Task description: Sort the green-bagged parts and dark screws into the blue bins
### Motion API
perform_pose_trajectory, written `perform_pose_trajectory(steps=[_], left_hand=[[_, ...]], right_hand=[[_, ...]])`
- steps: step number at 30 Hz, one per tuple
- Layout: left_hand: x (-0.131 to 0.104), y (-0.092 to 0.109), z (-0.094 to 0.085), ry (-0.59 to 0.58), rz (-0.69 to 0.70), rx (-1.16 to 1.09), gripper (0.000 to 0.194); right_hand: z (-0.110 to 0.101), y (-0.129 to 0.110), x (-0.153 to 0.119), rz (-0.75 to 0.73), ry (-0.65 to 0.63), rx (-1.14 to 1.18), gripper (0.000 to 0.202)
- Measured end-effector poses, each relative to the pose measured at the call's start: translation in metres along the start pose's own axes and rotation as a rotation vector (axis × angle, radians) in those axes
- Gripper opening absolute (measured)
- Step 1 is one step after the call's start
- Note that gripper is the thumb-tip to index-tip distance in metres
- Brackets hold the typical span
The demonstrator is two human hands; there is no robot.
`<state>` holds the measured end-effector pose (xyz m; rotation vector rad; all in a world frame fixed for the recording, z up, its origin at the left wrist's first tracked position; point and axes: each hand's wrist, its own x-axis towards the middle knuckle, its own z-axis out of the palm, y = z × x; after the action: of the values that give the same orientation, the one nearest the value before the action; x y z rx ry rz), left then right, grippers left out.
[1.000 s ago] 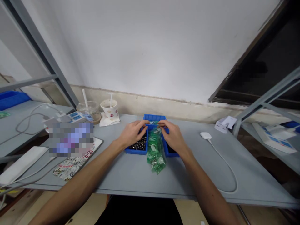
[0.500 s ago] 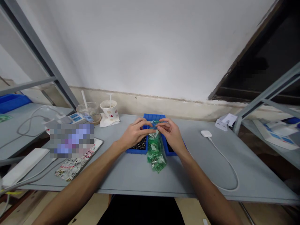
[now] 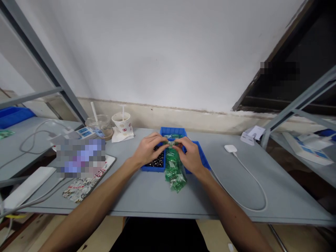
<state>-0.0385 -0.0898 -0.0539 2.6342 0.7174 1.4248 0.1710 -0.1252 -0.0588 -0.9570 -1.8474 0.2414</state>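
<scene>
A strip of green plastic packets point(image 3: 173, 167) with small pieces inside runs from the back blue bin point(image 3: 173, 131) down onto the table between two other blue bins. My left hand point(image 3: 150, 148) pinches the strip's left edge near its upper part. My right hand point(image 3: 189, 154) pinches it from the right, the fingertips of both hands close together. Under my left hand, the left blue bin point(image 3: 153, 169) holds many small dark shiny metal parts point(image 3: 158, 161). The right blue bin point(image 3: 201, 155) lies partly behind my right hand, so its contents are hidden.
To the left stand a paper cup point(image 3: 122, 123) with a straw and a clear plastic cup point(image 3: 101, 126). A patterned tablet-like item point(image 3: 84, 185) and a white power strip point(image 3: 30, 183) lie nearer. On the right are a white charger point(image 3: 230, 149) with its cable and a folded white card point(image 3: 252, 135).
Both hands have closed from loosely curved fingers into pinches on the green strip. The right hand has shifted slightly left and down, uncovering more of the right bin.
</scene>
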Motion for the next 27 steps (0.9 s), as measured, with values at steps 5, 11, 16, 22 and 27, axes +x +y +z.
perform_pose_trajectory(steps=[5, 11, 16, 22, 27], left_hand=[[-0.001, 0.000, 0.001, 0.058, -0.020, -0.013, 0.008], [0.002, 0.001, -0.002, -0.004, 0.019, -0.035, 0.028], [0.002, -0.002, -0.002, 0.058, 0.034, 0.008, 0.023], [0.003, -0.001, -0.004, 0.061, 0.065, 0.056, 0.012], [0.004, 0.002, -0.004, -0.016, 0.014, -0.030, 0.011]], right_hand=[[0.003, -0.005, -0.002, 0.157, 0.103, 0.158, 0.023], [-0.002, -0.011, 0.000, 0.089, 0.058, 0.163, 0.017], [-0.001, -0.007, -0.002, 0.043, 0.089, 0.063, 0.023], [-0.002, -0.010, 0.000, 0.028, 0.081, 0.045, 0.007], [-0.004, -0.012, 0.002, 0.041, 0.083, 0.076, 0.003]])
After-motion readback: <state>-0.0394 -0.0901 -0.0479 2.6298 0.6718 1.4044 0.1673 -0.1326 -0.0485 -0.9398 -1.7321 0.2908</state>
